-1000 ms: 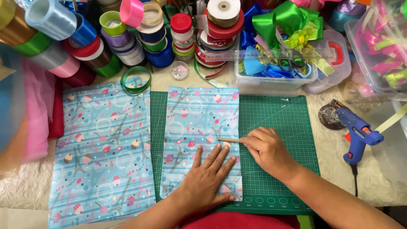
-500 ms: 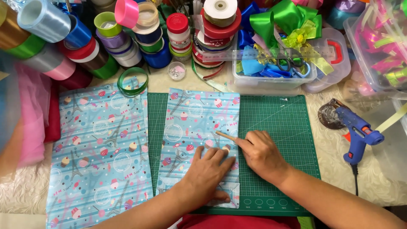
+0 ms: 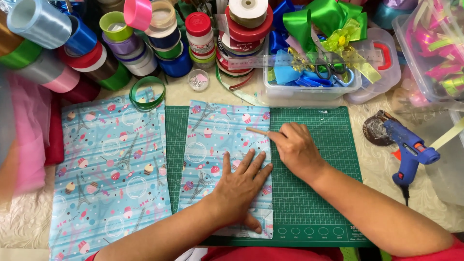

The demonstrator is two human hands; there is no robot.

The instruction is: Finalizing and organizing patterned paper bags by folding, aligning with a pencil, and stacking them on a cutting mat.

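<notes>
- Moved since half a second ago: right hand [image 3: 296, 150] with its stick [image 3: 257, 130] has slid a little further up the sheet's right edge; left hand stays flat on the sheet.
- Mat [image 3: 314, 203]: green cutting mat with grid lines, taken as landmark for all places below.
- Folded sheet [image 3: 217, 140]: blue paper printed with cupcakes and towers, lying on the left half of the mat, its right edge about at the mat's middle.
- Left hand [image 3: 239, 188]: open, fingers spread, palm pressed flat on the lower part of the folded sheet; grips nothing.
- Right hand: fingers curled, pinching a thin pale stick whose tip lies on the folded sheet's right edge, above the left hand.
- Second sheet [image 3: 108, 174]: same print, flat on the table just left of the mat.
- Ribbon ring [image 3: 147, 94]: green, touching the second sheet's top right corner, beyond the mat's far left corner.
- Ribbon spools [image 3: 140, 43]: many colours, piled beyond the mat's far edge.
- Clear box [image 3: 314, 89]: holds blue ribbon pieces and scissors [image 3: 328, 72], touching the mat's far edge.
- Glue gun [image 3: 411, 150]: blue, lying on the table right of the mat.
</notes>
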